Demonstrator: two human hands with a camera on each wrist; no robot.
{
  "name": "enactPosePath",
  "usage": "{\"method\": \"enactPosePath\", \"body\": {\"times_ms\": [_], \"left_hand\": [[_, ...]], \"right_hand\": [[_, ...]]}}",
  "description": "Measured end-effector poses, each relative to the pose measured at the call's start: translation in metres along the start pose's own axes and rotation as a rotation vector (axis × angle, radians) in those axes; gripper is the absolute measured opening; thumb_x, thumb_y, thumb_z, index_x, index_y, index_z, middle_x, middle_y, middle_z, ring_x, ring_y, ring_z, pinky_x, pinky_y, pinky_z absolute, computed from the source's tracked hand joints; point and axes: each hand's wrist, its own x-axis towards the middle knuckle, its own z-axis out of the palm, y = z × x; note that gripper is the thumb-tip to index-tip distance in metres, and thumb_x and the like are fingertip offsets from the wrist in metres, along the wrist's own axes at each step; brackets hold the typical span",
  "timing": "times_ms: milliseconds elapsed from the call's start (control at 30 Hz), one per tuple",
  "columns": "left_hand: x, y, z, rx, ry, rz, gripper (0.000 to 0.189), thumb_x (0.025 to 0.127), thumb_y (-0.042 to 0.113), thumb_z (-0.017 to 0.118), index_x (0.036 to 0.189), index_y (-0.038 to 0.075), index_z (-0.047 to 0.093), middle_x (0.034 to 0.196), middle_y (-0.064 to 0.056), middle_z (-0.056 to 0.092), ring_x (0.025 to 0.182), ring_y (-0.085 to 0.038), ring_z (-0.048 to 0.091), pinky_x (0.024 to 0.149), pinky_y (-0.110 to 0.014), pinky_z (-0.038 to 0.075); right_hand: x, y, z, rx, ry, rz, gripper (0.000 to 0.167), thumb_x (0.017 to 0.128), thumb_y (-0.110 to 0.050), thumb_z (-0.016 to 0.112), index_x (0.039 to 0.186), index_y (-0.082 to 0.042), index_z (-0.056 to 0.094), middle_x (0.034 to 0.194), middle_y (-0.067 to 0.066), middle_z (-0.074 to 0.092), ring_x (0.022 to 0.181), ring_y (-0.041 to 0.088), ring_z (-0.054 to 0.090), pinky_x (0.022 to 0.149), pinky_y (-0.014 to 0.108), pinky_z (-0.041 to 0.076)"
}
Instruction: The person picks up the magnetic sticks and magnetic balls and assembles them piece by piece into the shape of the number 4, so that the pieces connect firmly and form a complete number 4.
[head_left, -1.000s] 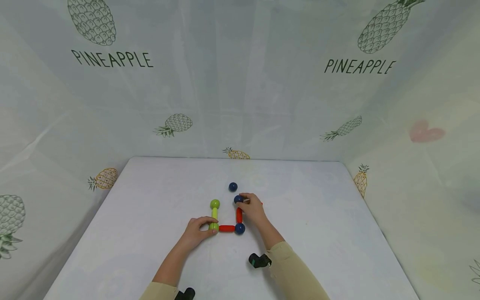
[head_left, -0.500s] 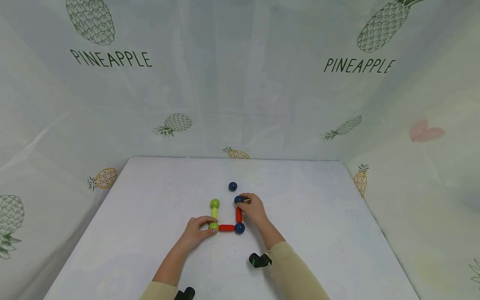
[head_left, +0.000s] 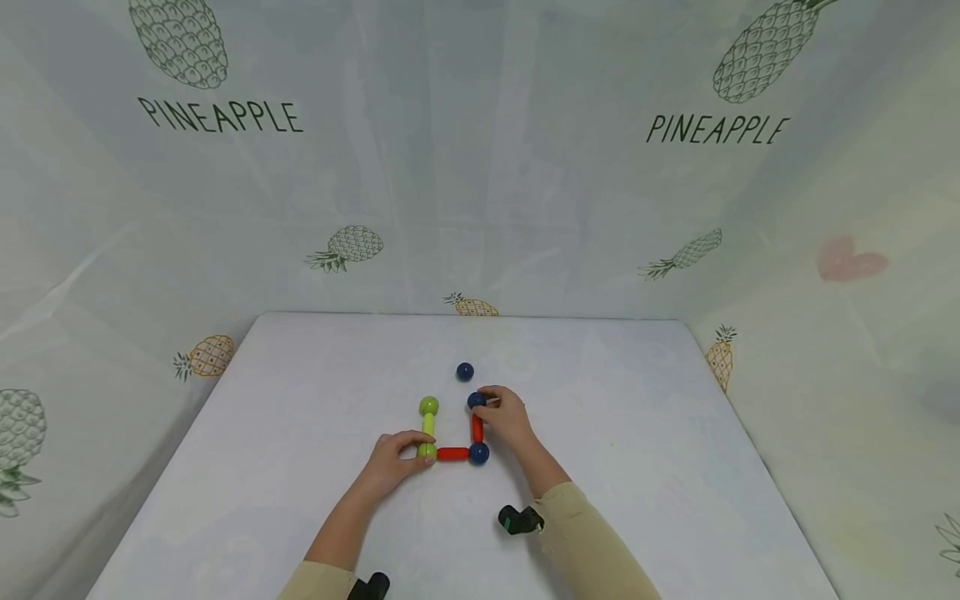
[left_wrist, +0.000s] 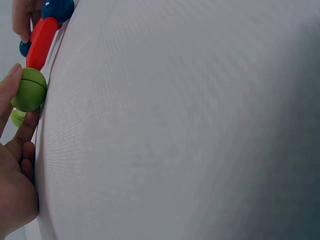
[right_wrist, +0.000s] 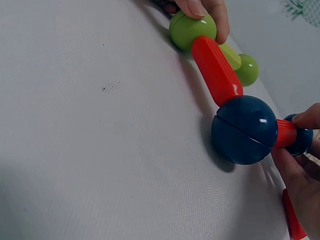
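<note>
The left hand [head_left: 392, 460] pinches the near green ball [head_left: 427, 452]; the right hand [head_left: 510, 417] pinches the far blue ball [head_left: 476, 401]. Both balls belong to a U-shaped frame [head_left: 453, 454], apparently resting on the surface [head_left: 615, 433]. Both grips match those of 0.5 s ago.

Three blue balls [right_wrist: 244, 130], two green [right_wrist: 192, 31]; three red rods [right_wrist: 216, 70], one lime [head_left: 428, 423].

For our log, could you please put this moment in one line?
left hand: holds corner green ball; right hand: holds end blue ball; corner blue ball: joins red sticks; farthest blue ball: apart
</note>
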Motion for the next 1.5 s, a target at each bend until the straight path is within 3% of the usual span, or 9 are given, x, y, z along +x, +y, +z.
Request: {"method": "enactPosePath", "body": {"times_ms": [400,1033,1500], "left_hand": [[0.0,0.0,0.0,0.004,0.002,0.003,0.023,0.082,0.025,0.08,0.104,0.026,0.073,0.11,0.004,0.063,0.106,-0.022,0.043,0.092,-0.046,0.039],[0.001,-0.002,0.0,-0.002,0.005,0.004,0.024,0.082,0.026,0.08,0.105,0.026,0.073,0.109,0.005,0.063,0.105,-0.022,0.044,0.091,-0.045,0.039],[0.001,-0.002,0.0,-0.009,-0.001,-0.017,0.024,0.082,0.026,0.08,0.105,0.027,0.073,0.11,0.003,0.062,0.106,-0.023,0.044,0.093,-0.048,0.039]], "right_hand": [[0.002,0.0,0.001,-0.082,0.002,0.0,0.038,0.086,-0.015,0.072,0.122,-0.005,0.064,0.112,0.008,0.062,0.091,0.022,0.057,0.074,0.032,0.053],[0.004,-0.01,0.002,-0.225,-0.012,0.01,0.037,0.084,-0.011,0.072,0.118,0.0,0.066,0.106,0.012,0.063,0.087,0.025,0.056,0.076,0.036,0.053],[0.001,-0.008,0.003,-0.222,0.009,-0.004,0.035,0.087,-0.015,0.072,0.119,-0.002,0.065,0.103,0.01,0.061,0.086,0.023,0.056,0.073,0.033,0.053]]}}
